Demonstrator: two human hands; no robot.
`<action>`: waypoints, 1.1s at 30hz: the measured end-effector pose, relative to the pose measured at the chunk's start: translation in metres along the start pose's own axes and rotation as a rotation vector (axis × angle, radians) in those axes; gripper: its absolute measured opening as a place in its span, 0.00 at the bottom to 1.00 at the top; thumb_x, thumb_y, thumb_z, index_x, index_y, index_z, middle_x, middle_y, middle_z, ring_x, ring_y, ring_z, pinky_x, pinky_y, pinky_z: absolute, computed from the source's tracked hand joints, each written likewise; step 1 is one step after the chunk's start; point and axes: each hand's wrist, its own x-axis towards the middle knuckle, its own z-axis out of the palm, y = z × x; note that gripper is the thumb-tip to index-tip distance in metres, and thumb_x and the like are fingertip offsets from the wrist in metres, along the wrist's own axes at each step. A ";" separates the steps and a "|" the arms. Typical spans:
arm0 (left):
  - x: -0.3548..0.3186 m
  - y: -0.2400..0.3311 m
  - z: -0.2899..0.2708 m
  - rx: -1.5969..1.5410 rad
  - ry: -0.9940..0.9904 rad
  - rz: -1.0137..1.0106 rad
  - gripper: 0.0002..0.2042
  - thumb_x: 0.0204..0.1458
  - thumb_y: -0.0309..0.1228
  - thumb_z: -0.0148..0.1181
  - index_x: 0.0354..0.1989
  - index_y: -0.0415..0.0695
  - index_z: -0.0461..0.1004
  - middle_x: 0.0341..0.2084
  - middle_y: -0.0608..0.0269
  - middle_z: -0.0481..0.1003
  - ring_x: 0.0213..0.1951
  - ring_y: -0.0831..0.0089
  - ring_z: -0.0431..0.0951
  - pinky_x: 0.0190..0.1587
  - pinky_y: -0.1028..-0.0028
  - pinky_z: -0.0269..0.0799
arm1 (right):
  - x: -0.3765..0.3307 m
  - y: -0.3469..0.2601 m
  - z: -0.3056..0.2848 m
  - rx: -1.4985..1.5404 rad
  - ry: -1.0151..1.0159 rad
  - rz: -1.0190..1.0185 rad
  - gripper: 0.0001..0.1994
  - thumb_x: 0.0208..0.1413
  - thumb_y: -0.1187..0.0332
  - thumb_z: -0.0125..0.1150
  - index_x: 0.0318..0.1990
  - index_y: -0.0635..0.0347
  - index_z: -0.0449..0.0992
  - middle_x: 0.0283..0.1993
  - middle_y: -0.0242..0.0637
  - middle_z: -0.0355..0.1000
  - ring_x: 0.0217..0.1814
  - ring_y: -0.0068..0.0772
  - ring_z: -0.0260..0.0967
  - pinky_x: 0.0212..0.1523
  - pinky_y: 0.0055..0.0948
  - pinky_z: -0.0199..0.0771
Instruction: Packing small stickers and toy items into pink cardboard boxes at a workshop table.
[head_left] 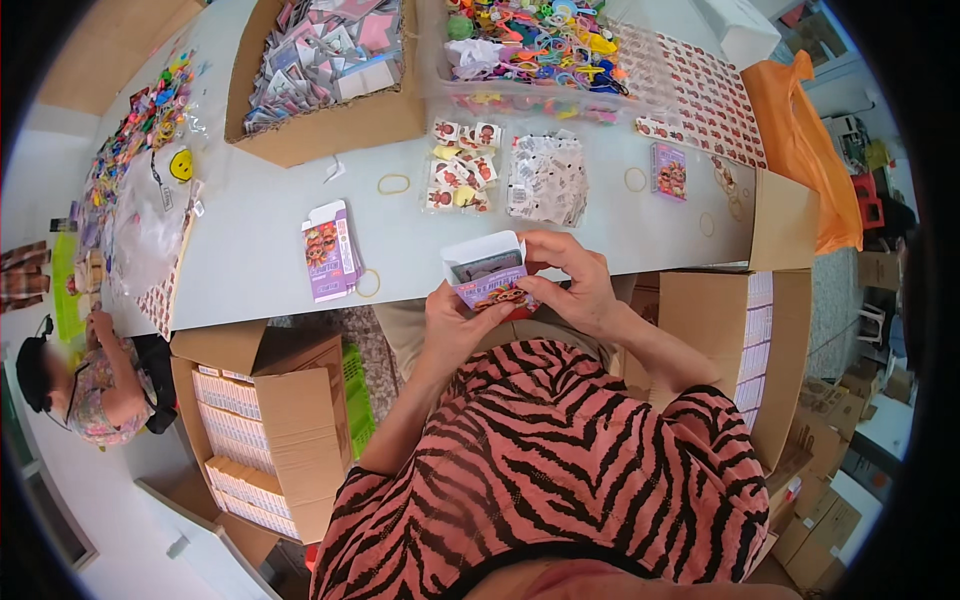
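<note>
Just off the table's near edge I hold a small purple-and-white printed box (492,282), its white top flap raised and its top open. Something dark and flat shows inside the mouth. My left hand (452,322) grips the box at its left side and bottom. On its right side, the fingers and thumb of my right hand (572,283) close on the rim. To the left on the table lie flattened purple boxes (332,252) with a rubber band (368,283) beside them. Beyond my hands are a bag of printed character pieces (462,168) and a bag of small white packets (547,180).
A carton of grey and pink packets (330,140) and a clear bin of colourful trinkets (540,100) stand at the back. A finished-looking small box (669,172) and an orange bag (800,150) are right. Open cartons (290,440) flank me. Another person (95,385) sits far left.
</note>
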 end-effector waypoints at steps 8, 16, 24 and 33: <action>0.003 -0.009 -0.009 -0.029 -0.090 -0.012 0.15 0.47 0.18 0.60 0.45 0.34 0.71 0.37 0.59 0.76 0.39 0.76 0.75 0.44 0.75 0.72 | 0.011 0.001 -0.013 0.125 -0.139 0.110 0.17 0.52 0.73 0.59 0.50 0.63 0.68 0.43 0.35 0.72 0.46 0.25 0.70 0.44 0.27 0.71; 0.001 -0.012 -0.013 0.007 0.023 -0.035 0.16 0.47 0.18 0.60 0.46 0.34 0.70 0.38 0.60 0.76 0.39 0.78 0.75 0.45 0.77 0.71 | 0.092 0.061 -0.025 -0.561 -0.124 -0.037 0.13 0.49 0.71 0.58 0.45 0.56 0.73 0.43 0.37 0.70 0.45 0.38 0.69 0.45 0.32 0.70; 0.001 -0.008 -0.023 0.044 0.090 -0.018 0.17 0.47 0.19 0.60 0.47 0.34 0.70 0.39 0.61 0.76 0.40 0.79 0.73 0.46 0.77 0.69 | 0.126 0.096 -0.001 -1.027 -0.229 -0.082 0.08 0.43 0.69 0.60 0.34 0.56 0.74 0.38 0.36 0.68 0.49 0.40 0.64 0.46 0.35 0.70; 0.010 -0.005 -0.032 0.140 0.105 0.001 0.16 0.47 0.18 0.60 0.46 0.34 0.70 0.37 0.61 0.76 0.39 0.77 0.75 0.44 0.76 0.71 | 0.122 0.057 -0.023 -0.830 -0.067 -0.129 0.03 0.44 0.70 0.60 0.28 0.58 0.74 0.32 0.33 0.69 0.35 0.36 0.69 0.34 0.33 0.70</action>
